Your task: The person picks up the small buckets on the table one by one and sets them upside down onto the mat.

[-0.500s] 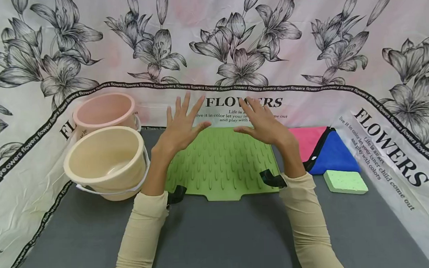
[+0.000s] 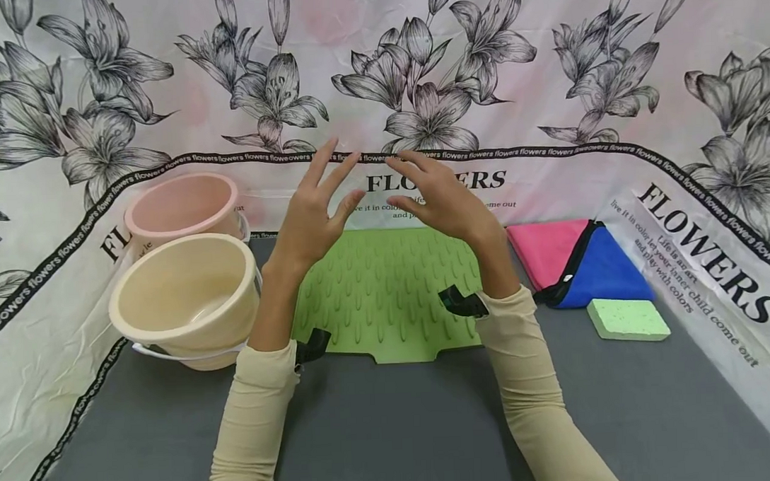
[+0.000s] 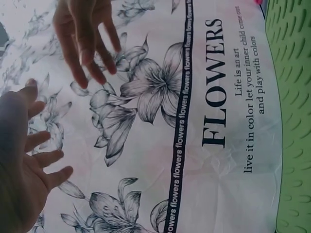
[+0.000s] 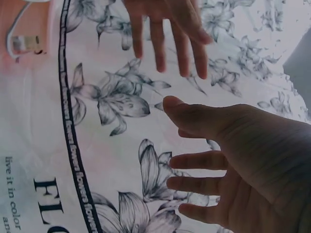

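Both hands are raised in front of the printed cloth and hold nothing. In the head view my left hand (image 2: 308,218) has its fingers spread and pointing up and away. Facing it, my right hand (image 2: 443,196) points inward with loosely straight fingers; a small gap separates the two. Under and behind them lies a green mat (image 2: 387,290) with raised oval bumps and a tab at its front edge. In the left wrist view the left hand (image 3: 24,160) shows its spread fingers, and the right wrist view shows the right hand (image 4: 238,165) the same way.
At the left, a cream bucket (image 2: 183,297) with a white handle stands before a pink bucket (image 2: 183,205). A folded pink and blue cloth (image 2: 605,268) lies right of the mat, with a light green sponge (image 2: 628,319) in front. A flower-printed sheet (image 2: 339,30) hangs behind.
The right hand has moved left and turned inward, and the left hand has shifted slightly left. The hands' fingertips are nearer each other. Nothing on the table has been moved.
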The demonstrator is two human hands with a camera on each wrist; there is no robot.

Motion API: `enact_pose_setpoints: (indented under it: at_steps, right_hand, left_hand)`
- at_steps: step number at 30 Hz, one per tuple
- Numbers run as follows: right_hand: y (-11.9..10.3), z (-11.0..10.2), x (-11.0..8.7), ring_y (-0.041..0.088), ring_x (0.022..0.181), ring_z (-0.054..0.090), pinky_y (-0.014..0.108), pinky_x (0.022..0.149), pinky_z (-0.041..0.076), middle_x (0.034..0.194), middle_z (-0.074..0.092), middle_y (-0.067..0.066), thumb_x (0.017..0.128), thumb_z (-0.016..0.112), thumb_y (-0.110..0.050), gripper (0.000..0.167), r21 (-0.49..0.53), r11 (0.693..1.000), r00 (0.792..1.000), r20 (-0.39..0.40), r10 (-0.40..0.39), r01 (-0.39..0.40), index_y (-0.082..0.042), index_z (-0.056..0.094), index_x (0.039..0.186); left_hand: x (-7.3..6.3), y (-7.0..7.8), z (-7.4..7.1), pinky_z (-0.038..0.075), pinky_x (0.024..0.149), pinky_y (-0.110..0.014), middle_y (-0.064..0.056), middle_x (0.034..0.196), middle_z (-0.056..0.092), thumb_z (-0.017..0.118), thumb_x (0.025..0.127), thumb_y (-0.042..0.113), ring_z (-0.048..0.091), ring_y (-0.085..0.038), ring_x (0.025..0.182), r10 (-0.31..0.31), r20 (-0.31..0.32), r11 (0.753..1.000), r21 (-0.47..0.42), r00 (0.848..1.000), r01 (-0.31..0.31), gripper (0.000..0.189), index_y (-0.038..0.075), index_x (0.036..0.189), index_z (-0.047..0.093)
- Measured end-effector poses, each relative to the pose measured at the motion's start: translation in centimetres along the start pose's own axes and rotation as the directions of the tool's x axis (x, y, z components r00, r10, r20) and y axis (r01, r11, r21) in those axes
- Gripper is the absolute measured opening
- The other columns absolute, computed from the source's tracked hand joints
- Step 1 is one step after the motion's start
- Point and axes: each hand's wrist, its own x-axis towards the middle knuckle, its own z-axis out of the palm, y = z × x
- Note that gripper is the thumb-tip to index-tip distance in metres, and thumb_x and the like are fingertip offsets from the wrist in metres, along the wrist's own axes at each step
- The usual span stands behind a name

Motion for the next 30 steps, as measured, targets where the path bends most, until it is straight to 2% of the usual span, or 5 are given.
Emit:
enact_pose_setpoints:
  at_steps: [9, 17, 25, 27, 30]
  right_hand:
    - [-1.0, 4.2, 2.3, 0.037, 0.131, 0.061, 0.048, 0.112, 0.052, 0.142, 0.06, 0.023, 0.101, 0.07, -0.014, 0.045, 0.029, 0.982, 0.961, -0.215, -0.176, 0.187, 0.002, 0.06, 0.142]
    - [-2.6, 6.4, 2.7, 0.035, 0.124, 0.065, 0.045, 0.105, 0.056, 0.136, 0.064, 0.022, 0.1, 0.071, -0.011, 0.04, -0.001, 0.953, 0.933, -0.202, -0.297, 0.303, 0.0, 0.065, 0.137]
    - [-6.5, 9.9, 3.5, 0.029, 0.121, 0.069, 0.038, 0.105, 0.058, 0.134, 0.068, 0.018, 0.101, 0.07, -0.015, 0.037, 0.007, 0.896, 0.885, -0.161, -0.438, 0.444, -0.002, 0.066, 0.136]
    - [-7.6, 10.8, 3.5, 0.028, 0.124, 0.068, 0.036, 0.107, 0.057, 0.136, 0.067, 0.017, 0.101, 0.07, -0.016, 0.039, 0.008, 0.887, 0.882, -0.118, -0.457, 0.461, -0.003, 0.065, 0.137]
    - [-9.0, 11.7, 3.5, 0.026, 0.13, 0.066, 0.034, 0.112, 0.054, 0.141, 0.065, 0.015, 0.102, 0.069, -0.019, 0.041, 0.002, 0.877, 0.877, -0.043, -0.479, 0.48, -0.005, 0.063, 0.141]
  left_hand:
    - [-1.0, -0.8, -0.8, 0.037, 0.128, -0.047, -0.024, 0.16, 0.046, 0.064, 0.104, 0.009, 0.038, -0.041, 0.155, 0.205, -0.059, 0.979, 0.03, 0.977, -0.203, 0.045, 0.001, 0.148, 0.056]
    - [-1.9, 0.5, -3.8, 0.04, 0.126, -0.048, -0.024, 0.156, 0.051, 0.064, 0.103, 0.01, 0.047, -0.041, 0.148, 0.218, -0.076, 0.97, 0.13, 0.973, -0.207, 0.045, 0.002, 0.147, 0.057]
    - [-4.0, 0.5, -9.7, 0.038, 0.123, -0.059, -0.017, 0.163, 0.046, 0.062, 0.105, 0.018, 0.046, -0.04, 0.149, -0.039, 0.031, 0.979, 0.203, 0.999, 0.032, 0.055, 0.014, 0.158, 0.047]
    - [-4.9, 0.2, -11.4, 0.036, 0.123, -0.062, -0.017, 0.165, 0.043, 0.061, 0.107, 0.021, 0.043, -0.042, 0.151, -0.168, 0.102, 0.968, 0.207, 0.981, 0.144, 0.055, 0.016, 0.159, 0.045]
    - [-6.6, -0.3, -14.0, 0.034, 0.12, -0.067, -0.02, 0.164, 0.044, 0.058, 0.108, 0.029, 0.042, -0.047, 0.15, -0.35, 0.212, 0.925, 0.235, 0.913, 0.3, 0.056, 0.014, 0.16, 0.043]
